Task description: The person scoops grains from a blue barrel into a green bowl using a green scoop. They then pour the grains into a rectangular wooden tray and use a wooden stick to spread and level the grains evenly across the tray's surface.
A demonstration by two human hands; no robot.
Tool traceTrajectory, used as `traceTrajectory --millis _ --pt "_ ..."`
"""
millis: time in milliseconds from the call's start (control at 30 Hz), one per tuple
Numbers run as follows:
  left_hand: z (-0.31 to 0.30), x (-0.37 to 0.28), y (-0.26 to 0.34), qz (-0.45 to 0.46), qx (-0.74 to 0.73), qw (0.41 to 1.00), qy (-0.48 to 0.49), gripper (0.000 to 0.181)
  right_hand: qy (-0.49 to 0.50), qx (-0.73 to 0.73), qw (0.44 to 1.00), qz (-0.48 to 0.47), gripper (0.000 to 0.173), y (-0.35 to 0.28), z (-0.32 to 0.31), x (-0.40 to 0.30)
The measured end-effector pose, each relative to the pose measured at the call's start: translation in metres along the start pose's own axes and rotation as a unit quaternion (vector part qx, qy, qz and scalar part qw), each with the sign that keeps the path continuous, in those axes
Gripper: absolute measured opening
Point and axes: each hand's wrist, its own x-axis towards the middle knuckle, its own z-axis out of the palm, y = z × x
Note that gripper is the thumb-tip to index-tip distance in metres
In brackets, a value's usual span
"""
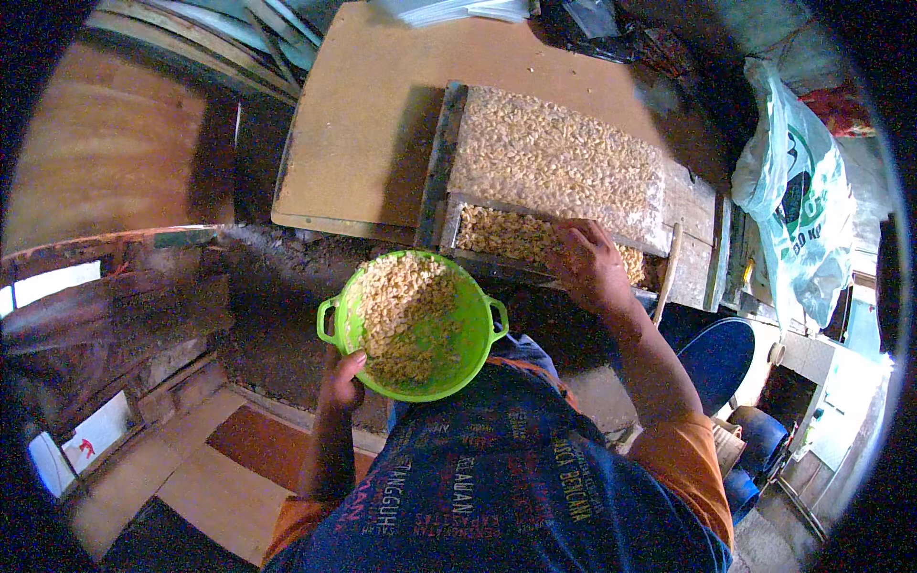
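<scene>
My left hand grips the lower left rim of a bright green plastic basin with two loop handles. Pale split beans, which look like soybeans, are heaped in its upper left part. Palm down, my right hand rests on a strip of loose beans in a shallow rectangular frame. Its fingers are slightly apart, and the fingertips are partly hidden. Beyond that strip lies a broad flat layer of beans, seemingly under a clear plastic sheet.
A tan board tabletop extends behind and left of the frame. A wooden stick leans at the frame's right end. A printed plastic bag hangs at right, above blue barrels. White sheets lie at the far edge.
</scene>
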Motion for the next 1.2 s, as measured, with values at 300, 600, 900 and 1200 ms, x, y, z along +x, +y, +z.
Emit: traceTrajectory --millis 300,600,900,1200 --pt "-0.006 -0.004 -0.010 -0.059 -0.002 0.998 0.005 0.078 0.007 -0.007 0.996 -0.088 0.027 0.000 -0.002 0.004" --pt "0.016 -0.014 -0.007 -0.037 -0.024 0.999 0.017 0.072 0.005 0.011 0.999 0.040 0.028 0.023 -0.016 -0.021" --pt "0.014 -0.016 -0.025 0.023 0.035 0.999 -0.017 0.063 -0.044 -0.025 0.998 -0.046 0.031 0.032 -0.010 -0.017" --pt "0.023 -0.019 -0.027 -0.015 0.001 1.000 -0.002 0.082 0.034 0.014 0.999 -0.034 0.031 0.040 -0.022 -0.030"
